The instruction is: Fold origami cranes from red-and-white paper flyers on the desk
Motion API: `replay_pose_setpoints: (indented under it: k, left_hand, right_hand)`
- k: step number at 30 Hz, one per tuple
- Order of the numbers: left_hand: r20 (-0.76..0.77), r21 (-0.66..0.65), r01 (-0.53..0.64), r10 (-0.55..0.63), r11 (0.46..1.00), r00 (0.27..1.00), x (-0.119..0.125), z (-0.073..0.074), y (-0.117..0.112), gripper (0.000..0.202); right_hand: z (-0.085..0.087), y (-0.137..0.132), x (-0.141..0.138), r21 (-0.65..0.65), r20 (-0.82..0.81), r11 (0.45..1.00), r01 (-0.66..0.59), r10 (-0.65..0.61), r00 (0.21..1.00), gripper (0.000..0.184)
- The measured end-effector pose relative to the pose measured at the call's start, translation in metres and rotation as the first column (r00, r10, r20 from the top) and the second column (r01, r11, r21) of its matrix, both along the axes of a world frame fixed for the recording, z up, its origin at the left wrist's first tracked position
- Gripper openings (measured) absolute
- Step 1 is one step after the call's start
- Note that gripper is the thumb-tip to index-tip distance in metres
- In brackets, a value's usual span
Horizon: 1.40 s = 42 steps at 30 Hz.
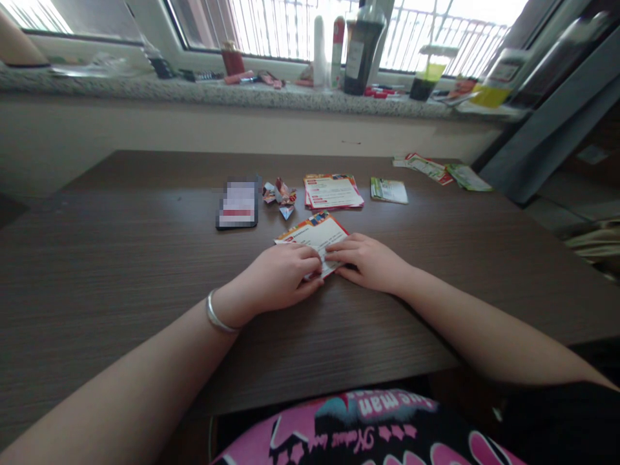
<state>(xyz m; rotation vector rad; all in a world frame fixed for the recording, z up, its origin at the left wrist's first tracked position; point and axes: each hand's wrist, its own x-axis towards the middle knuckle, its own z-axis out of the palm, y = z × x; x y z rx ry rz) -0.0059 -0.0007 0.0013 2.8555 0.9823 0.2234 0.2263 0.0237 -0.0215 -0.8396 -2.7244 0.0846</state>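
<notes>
A printed paper leaflet (316, 235), white with orange and red edges, lies on the dark wooden table (121, 258). My left hand (278, 278), with a silver bangle at the wrist, presses on the leaflet's near corner with curled fingers. My right hand (369, 261) rests on the leaflet's right side, fingers together and bent, pinching the paper edge. Both hands meet at the near corner, which they hide.
A phone (237, 203) lies behind on the left, beside small folded paper figures (281, 194). A stack of leaflets (333, 192) and more flyers (389, 190) lie further back. Bottles and clutter line the stone windowsill (290, 95).
</notes>
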Motion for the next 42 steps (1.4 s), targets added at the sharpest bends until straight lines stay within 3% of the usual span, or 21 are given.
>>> replay_pose_setpoints:
  k: [6,11,18,25,28,33,38,42]
  left_hand:
    - [-0.035,0.011,0.012,-0.012,1.000,0.999,0.000,0.003,-0.001,0.038]
    - [-0.070,0.081,-0.020,0.025,0.996,0.997,0.001,0.000,0.000,0.025]
    - [-0.027,0.064,-0.034,0.036,0.997,0.999,-0.001,-0.006,0.004,0.035]
    - [0.104,-0.037,-0.193,0.196,0.980,0.975,-0.003,-0.007,0.008,0.025]
    - [0.151,-0.071,-0.209,0.218,0.975,0.964,-0.004,-0.009,0.009,0.022]
    - [0.131,-0.003,-0.177,0.175,0.984,0.976,-0.005,-0.015,0.014,0.025]
    - [0.151,0.048,-0.237,0.227,0.970,0.962,-0.007,-0.020,0.015,0.026]
    - [0.141,0.008,-0.240,0.237,0.971,0.961,-0.008,-0.024,0.018,0.028]
  right_hand:
    - [0.002,0.001,0.003,-0.041,0.003,0.999,0.014,-0.014,1.000,0.022]
    - [0.002,0.000,0.002,-0.040,-0.001,0.999,0.023,-0.023,1.000,0.020]
    - [0.006,-0.004,0.002,-0.087,-0.010,0.996,-0.009,0.008,1.000,0.019]
    - [0.004,-0.004,0.004,-0.086,-0.017,0.995,-0.053,0.052,0.999,0.018]
    - [0.004,-0.006,0.005,-0.094,-0.020,0.995,-0.015,0.013,1.000,0.021]
    - [0.002,-0.006,0.007,-0.088,-0.087,0.993,0.075,-0.083,0.993,0.025]
    - [-0.001,-0.003,0.008,-0.075,-0.065,0.994,0.076,-0.080,0.995,0.018]
    - [0.000,-0.003,0.007,-0.064,-0.045,0.995,0.079,-0.082,0.996,0.018]
